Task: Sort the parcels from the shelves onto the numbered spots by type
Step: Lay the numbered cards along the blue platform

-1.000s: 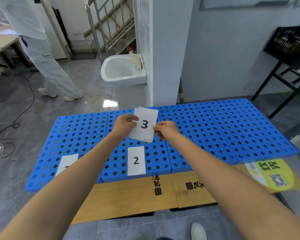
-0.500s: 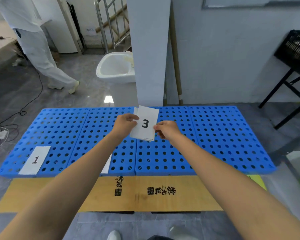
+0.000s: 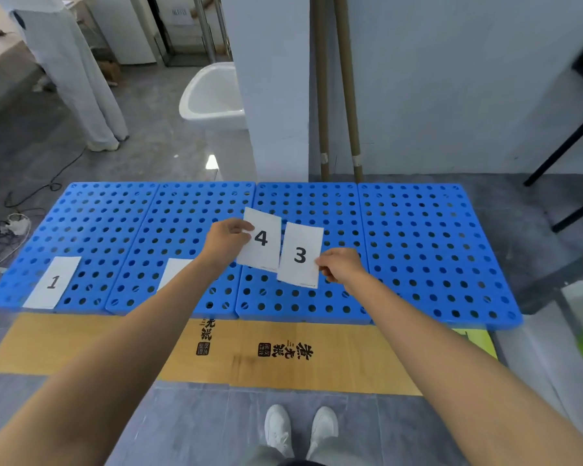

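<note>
We are pinching the card marked 4 [image 3: 261, 243] in our left hand [image 3: 228, 238] and the card marked 3 [image 3: 300, 255] in our right hand [image 3: 342, 269], side by side above the middle of the blue perforated pallet [image 3: 418, 247]. The card marked 1 [image 3: 52, 282] is lying at the pallet's near-left corner, and cardboard [image 3: 334, 364] printed with black Chinese characters is lying along its near edge.

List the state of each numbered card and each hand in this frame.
White paper card marked 4: held up, pinched by the left hand.
White paper card marked 3: held up, pinched by the right hand.
White paper card marked 1: lying flat on the leftmost blue perforated plastic panel.
Fourth white card: flat on the second panel, number hidden.
</note>
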